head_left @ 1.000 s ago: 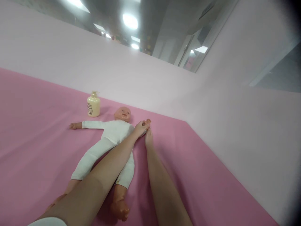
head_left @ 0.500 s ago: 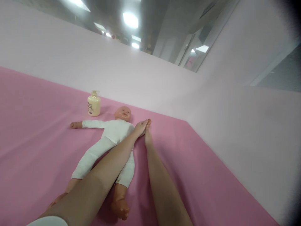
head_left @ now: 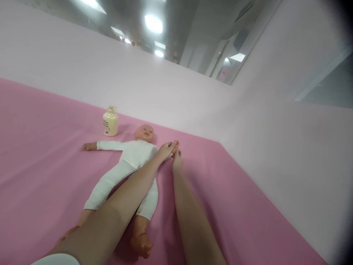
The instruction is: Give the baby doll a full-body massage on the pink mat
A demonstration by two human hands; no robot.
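Note:
A baby doll (head_left: 139, 152) with a white cloth body lies on its back on the pink surface (head_left: 228, 191), its head at the far end. My left hand (head_left: 166, 151) reaches across the doll and is closed around the doll's hand (head_left: 175, 146), on the arm at the right. Just below and right of it, my right hand (head_left: 178, 159) has its fingers bent up against the same small doll hand. The doll's other arm (head_left: 103, 146) stretches out to the left. My left forearm hides part of the doll's legs.
Behind the doll's outstretched arm stands a pale yellow pump bottle (head_left: 110, 123), upright. A white wall (head_left: 176, 103) borders the pink surface at the back and right. Higher up is a mirror or window (head_left: 190, 36) showing bright ceiling lights.
My right hand has shifted slightly to the right and down along the doll's hand, and more of the doll's hand shows. The left hand keeps its hold; doll body and bottle are unmoved.

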